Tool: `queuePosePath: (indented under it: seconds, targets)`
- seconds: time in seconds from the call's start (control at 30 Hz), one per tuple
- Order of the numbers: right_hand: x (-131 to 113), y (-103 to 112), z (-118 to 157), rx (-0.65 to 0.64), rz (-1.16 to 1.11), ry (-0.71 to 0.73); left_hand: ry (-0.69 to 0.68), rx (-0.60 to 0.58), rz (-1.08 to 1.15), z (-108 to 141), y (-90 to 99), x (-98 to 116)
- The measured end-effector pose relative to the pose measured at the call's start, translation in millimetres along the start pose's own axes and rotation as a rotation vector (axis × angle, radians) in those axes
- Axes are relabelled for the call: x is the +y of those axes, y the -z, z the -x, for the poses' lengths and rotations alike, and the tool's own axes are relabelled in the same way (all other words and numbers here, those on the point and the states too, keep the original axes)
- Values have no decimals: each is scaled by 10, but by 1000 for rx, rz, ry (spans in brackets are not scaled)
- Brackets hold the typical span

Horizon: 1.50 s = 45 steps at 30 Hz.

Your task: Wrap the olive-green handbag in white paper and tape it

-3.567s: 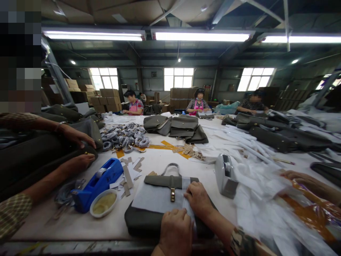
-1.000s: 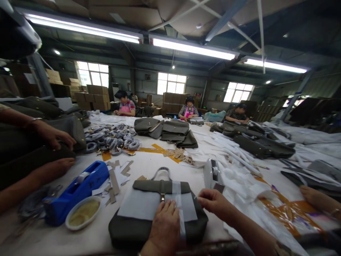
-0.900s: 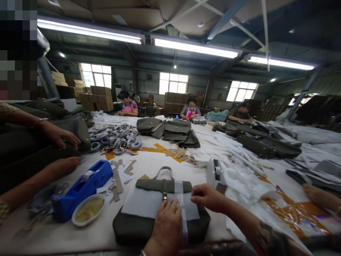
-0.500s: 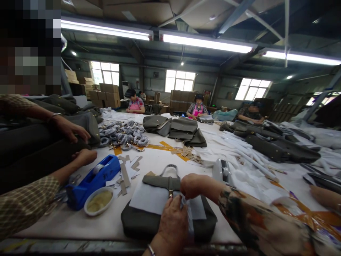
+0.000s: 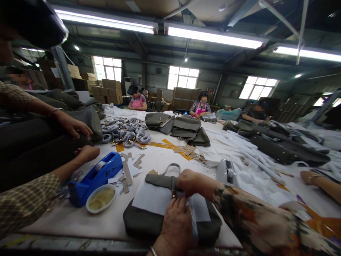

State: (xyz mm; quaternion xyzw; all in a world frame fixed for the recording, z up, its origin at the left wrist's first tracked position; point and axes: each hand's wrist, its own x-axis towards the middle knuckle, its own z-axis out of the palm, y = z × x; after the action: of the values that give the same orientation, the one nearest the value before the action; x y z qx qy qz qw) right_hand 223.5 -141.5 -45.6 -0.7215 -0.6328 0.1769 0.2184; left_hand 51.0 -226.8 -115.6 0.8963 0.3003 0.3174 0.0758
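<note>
A dark olive handbag lies at the table's front edge, a sheet of white paper spread over it. Across the paper runs its olive top strap with a small metal clasp; the looped handle stands up behind. My left hand is closed, fingertips pressed together just below the clasp; what they pinch is hidden. My right hand makes a fist at the strap's right end. A strip of clear plastic film hangs from beneath its fingers, past my left hand.
Left are a blue tape dispenser, a white dish and cardboard scraps. A co-worker's hands touch olive bags. A grey tape dispenser stands right. Farther back lie coiled straps and more bags.
The view has shifted slightly. My right hand has moved a little left against the strap, now covering more of its right end. My left hand stays beside the clasp.
</note>
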Motion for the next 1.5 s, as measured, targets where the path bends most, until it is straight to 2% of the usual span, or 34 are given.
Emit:
queuePosePath:
  seconds: [0.1, 0.17, 0.23, 0.33, 0.43, 0.53, 0.67, 0.8, 0.9, 0.97, 1.03, 1.17, 1.3, 1.4, 1.5]
  targets:
    - [8, 310, 3, -119, 147, 155, -24, -4, -8, 18, -59, -49]
    - [32, 493, 33, -144, 230, 227, -36, -2, -19, 31, -92, -74]
    - [68, 581, 102, -162, 288, 279, -39, 9, -26, 42, -104, -81]
    - [138, 515, 237, -198, 346, 320, -29, 5, -25, 46, -84, -62]
    - [209, 369, 305, -166, 404, 300, -19, -16, -29, 38, -57, -44]
    - [287, 359, 290, -79, 405, 243, -26, -17, -36, 35, -68, -55]
    - [519, 666, 307, 69, 339, 126, -46, 14, -42, 52, -131, -100]
    - [980, 1132, 490, 243, 254, -181, -74, 95, -78, 61, -160, -134]
    - [1325, 1316, 725, 325, 143, -470, -136, 122, -146, 50, -127, -164]
    - [1474, 1287, 876, 338, 17, -631, -194, 118, -197, 39, -96, -187]
    - [1550, 1169, 983, 339, -138, -754, -228, 122, -232, 29, -75, -204]
    - [1581, 956, 1041, 389, -421, -867, -231, 143, -244, 16, -73, -206]
    - [1579, 997, 1032, 483, -583, -844, -231, 136, -250, 21, -99, -211]
    - [1554, 1040, 1115, 553, -638, -754, -228, 115, -250, 33, -117, -224]
    - [1512, 930, 1297, 556, -685, -674, -214, 103, -230, 38, -112, -211]
